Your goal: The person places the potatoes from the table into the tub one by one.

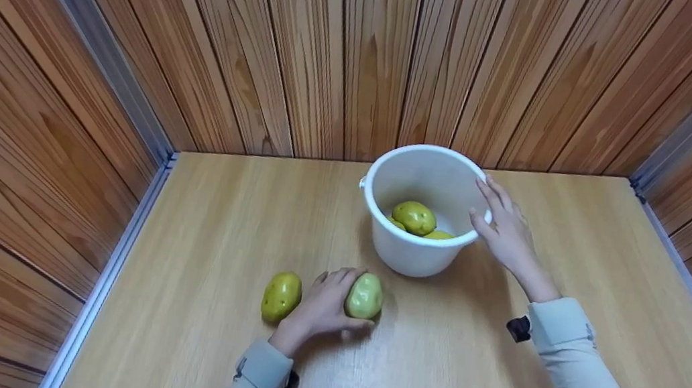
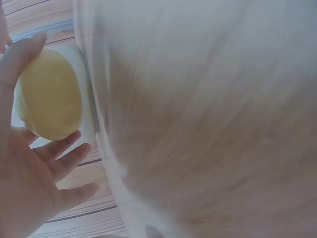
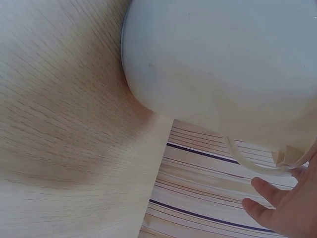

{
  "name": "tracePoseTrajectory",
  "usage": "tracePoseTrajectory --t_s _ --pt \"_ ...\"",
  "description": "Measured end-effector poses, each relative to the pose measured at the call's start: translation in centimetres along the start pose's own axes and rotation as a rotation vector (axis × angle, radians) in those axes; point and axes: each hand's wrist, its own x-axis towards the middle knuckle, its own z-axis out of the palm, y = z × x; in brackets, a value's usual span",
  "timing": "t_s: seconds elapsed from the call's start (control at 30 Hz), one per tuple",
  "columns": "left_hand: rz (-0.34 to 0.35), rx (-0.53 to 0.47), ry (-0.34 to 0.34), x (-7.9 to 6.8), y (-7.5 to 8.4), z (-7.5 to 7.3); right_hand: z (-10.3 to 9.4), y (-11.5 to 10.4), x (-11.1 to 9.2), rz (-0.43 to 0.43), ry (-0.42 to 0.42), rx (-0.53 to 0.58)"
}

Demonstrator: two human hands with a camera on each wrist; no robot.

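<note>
My left hand (image 1: 325, 306) grips a pale green-yellow potato (image 1: 365, 296), with the thumb on one side and the fingers on the other. In the left wrist view the same potato (image 2: 51, 94) sits between thumb and index finger, the other fingers spread apart. A second potato (image 1: 281, 297) lies on the table just left of that hand. Beyond it stands a white bucket (image 1: 415, 258), upright, with several potatoes (image 1: 414, 218) inside. My right hand (image 1: 507, 230) rests at the bucket's right rim, its fingers fairly straight; in the right wrist view its fingertips show beside the bucket's handle (image 3: 257, 168).
The light wooden table (image 1: 214, 216) is enclosed by wood-plank walls (image 1: 372, 55) at the back and both sides. Grey metal strips (image 1: 112, 269) run along its side edges. The bucket stands near the back wall.
</note>
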Motion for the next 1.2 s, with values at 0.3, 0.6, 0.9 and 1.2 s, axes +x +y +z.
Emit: tracePoseTrajectory --t_s 0.3,0.6,0.9,1.2 --pt "-0.027 -0.046 0.000 0.0 0.2 -0.5 0.0 0.0 -0.1 0.005 -0.001 -0.008" --pt "-0.026 -0.054 0.023 -0.2 0.8 -1.3 0.0 0.0 -0.1 -0.013 0.015 -0.021" --pt "0.006 -0.040 0.065 -0.3 1.0 -2.1 0.1 0.1 0.0 -0.025 0.021 -0.023" --pt "-0.004 -0.058 0.092 -0.3 1.2 -2.6 0.1 0.0 0.0 -0.012 0.016 -0.038"
